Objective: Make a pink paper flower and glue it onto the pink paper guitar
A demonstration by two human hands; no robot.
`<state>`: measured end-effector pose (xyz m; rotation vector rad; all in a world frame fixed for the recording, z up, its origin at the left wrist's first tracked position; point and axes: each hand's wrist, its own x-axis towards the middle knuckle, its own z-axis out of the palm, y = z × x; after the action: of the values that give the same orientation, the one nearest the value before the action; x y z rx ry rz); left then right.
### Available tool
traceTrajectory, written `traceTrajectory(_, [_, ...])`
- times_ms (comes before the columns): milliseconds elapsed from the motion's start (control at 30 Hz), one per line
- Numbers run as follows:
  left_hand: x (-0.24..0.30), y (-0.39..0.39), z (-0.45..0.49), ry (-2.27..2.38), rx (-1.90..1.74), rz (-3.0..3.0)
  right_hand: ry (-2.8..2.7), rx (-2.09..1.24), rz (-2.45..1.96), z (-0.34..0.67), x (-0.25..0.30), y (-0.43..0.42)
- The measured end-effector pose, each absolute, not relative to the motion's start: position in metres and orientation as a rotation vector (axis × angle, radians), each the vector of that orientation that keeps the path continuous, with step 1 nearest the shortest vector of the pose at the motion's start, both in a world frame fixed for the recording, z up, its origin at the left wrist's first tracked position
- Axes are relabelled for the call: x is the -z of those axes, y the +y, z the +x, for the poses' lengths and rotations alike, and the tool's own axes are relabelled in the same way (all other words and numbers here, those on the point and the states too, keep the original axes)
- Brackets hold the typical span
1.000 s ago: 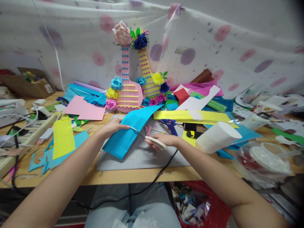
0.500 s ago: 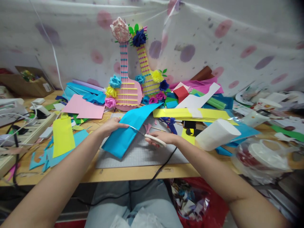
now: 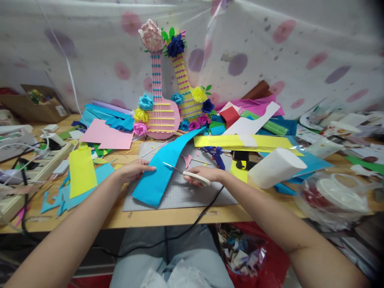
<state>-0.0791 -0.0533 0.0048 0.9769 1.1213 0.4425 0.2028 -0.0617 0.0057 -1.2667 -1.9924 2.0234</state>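
Observation:
A long curved sheet of blue paper (image 3: 160, 172) lies across the grey cutting mat (image 3: 192, 192). My left hand (image 3: 133, 171) grips its left edge, fingers closed over the paper. My right hand (image 3: 204, 175) is closed round the white handles of a pair of scissors (image 3: 187, 173). The blades point left and meet the right edge of the blue sheet. A small pink scrap (image 3: 187, 160) lies on the mat just beyond the scissors.
Two paper guitars, pink (image 3: 159, 112) and yellow (image 3: 186, 92), lean on the dotted cloth behind. Coloured sheets, a yellow strip (image 3: 249, 142), a blue glue gun (image 3: 216, 154), a white roll (image 3: 276, 168) and bagged tape (image 3: 333, 200) crowd the table. A black cord (image 3: 207, 208) runs off the front edge.
My left hand has drawn the blue sheet down and to the left, so it lies narrower and flatter on the mat. The scissors stay at its right edge.

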Motion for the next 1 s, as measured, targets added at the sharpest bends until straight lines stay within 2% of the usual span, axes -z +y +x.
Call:
traceTrajectory(233, [-0.004,-0.0561,-0.0758,1.127,-0.467,0.933,-1.896,-2.135,-1.262,0.2035,-0.0009,-0.0582])
traceTrajectory(1000, [-0.0037,-0.055,-0.0776,1.161,-0.429,0.951,-2.175,-1.89,-1.312,0.2044,-0.0073,-0.0626])
